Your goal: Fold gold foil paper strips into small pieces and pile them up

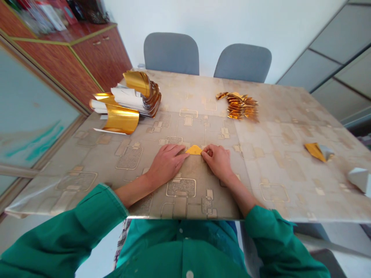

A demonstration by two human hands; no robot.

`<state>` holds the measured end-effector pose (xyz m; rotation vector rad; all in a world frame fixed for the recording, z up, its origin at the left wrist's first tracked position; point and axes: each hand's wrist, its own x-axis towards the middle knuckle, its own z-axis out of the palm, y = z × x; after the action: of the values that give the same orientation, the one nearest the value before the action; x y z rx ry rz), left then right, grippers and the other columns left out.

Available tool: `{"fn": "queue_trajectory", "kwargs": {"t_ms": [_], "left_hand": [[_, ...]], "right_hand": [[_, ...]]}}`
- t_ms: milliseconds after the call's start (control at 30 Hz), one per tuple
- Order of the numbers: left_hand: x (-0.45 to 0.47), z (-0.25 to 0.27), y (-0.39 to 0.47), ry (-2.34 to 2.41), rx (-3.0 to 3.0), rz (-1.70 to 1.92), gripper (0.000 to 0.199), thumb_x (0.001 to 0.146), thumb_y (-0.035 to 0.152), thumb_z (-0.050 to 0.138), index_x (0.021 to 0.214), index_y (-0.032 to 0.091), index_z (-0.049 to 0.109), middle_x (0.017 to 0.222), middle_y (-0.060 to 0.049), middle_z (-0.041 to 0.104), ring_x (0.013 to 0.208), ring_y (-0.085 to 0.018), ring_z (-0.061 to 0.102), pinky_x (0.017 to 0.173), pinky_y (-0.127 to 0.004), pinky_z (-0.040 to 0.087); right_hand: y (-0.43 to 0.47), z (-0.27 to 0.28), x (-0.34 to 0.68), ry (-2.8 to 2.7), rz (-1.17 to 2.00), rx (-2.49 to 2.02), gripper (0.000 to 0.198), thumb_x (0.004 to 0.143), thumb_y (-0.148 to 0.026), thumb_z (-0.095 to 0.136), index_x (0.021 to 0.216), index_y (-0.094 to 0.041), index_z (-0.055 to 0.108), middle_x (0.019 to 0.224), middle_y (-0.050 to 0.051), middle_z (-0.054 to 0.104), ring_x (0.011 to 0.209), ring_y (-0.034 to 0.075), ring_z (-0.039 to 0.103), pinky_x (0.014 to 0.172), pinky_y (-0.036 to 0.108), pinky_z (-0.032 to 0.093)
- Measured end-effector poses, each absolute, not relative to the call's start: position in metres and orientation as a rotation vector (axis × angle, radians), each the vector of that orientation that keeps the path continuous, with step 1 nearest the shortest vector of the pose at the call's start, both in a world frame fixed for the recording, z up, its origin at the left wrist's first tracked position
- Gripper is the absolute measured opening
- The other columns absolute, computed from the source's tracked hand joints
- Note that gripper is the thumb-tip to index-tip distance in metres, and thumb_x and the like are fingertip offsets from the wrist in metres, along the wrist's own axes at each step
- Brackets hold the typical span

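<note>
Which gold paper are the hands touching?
The small gold triangle between the left hand and the right hand; the other gold papers lie farther away, untouched.

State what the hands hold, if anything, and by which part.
Folded gold paper, at its two side corners: left hand on the left, right hand on the right; pinched or pressed, unclear.

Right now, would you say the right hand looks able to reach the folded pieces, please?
Probably yes: nothing appears to stand between the right hand and the folded pieces, though it must leave the gold paper and stretch forward.
</note>
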<state>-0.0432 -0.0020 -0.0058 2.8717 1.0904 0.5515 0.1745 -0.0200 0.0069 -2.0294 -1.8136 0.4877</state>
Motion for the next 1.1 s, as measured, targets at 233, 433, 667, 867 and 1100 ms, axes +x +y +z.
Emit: {"fn": "queue_trajectory", "kwargs": {"t_ms": [233,433,667,867,1100], "left_hand": [[-0.045,-0.001,-0.008,1.188,2.776,0.599,0.022,0.097,0.022,0.055,0.112,0.022,0.071,0.122,-0.007,0.065,0.108,-0.025,0.055,0.096,-0.044,0.043],[-0.011,0.000,0.013,1.425,2.579,0.677,0.020,0.094,0.033,0.062,0.083,0.018,0.070,0.096,-0.006,0.062,0.094,-0.023,0.054,0.081,-0.037,0.042],[0.001,-0.012,0.019,1.553,2.586,0.558,0.022,0.090,0.040,0.067,0.082,0.019,0.063,0.099,-0.007,0.059,0.096,-0.026,0.053,0.078,-0.037,0.040],[-0.013,-0.008,0.014,1.582,2.429,0.562,0.018,0.087,0.036,0.071,0.085,0.020,0.065,0.112,-0.008,0.058,0.109,-0.027,0.052,0.090,-0.041,0.041],[-0.026,-0.013,0.022,1.526,2.268,0.687,0.012,0.082,0.029,0.074,0.086,0.020,0.068,0.107,-0.005,0.057,0.105,-0.025,0.054,0.096,-0.043,0.042]], "right_hand": [[-0.020,0.008,0.180,-1.836,0.444,-2.056,0.018,0.090,-0.030,0.058,0.080,-0.024,0.072,0.071,-0.001,0.069,0.076,0.017,0.057,0.069,0.029,0.025],[-0.018,0.007,0.167,-1.903,0.187,-2.118,0.035,0.095,-0.043,0.052,0.074,-0.021,0.070,0.077,0.005,0.072,0.085,0.022,0.059,0.075,0.034,0.027],[-0.020,-0.008,0.163,-1.951,-0.017,-2.069,0.036,0.094,-0.049,0.056,0.075,-0.020,0.065,0.080,0.006,0.072,0.086,0.024,0.057,0.074,0.035,0.025],[-0.022,-0.006,0.167,-1.941,0.085,-2.064,0.030,0.095,-0.044,0.057,0.076,-0.021,0.064,0.083,0.004,0.071,0.086,0.022,0.056,0.072,0.034,0.022],[-0.025,0.002,0.169,-1.949,0.195,-2.091,0.023,0.097,-0.038,0.054,0.085,-0.021,0.065,0.090,0.004,0.071,0.090,0.023,0.056,0.072,0.033,0.021]]}}
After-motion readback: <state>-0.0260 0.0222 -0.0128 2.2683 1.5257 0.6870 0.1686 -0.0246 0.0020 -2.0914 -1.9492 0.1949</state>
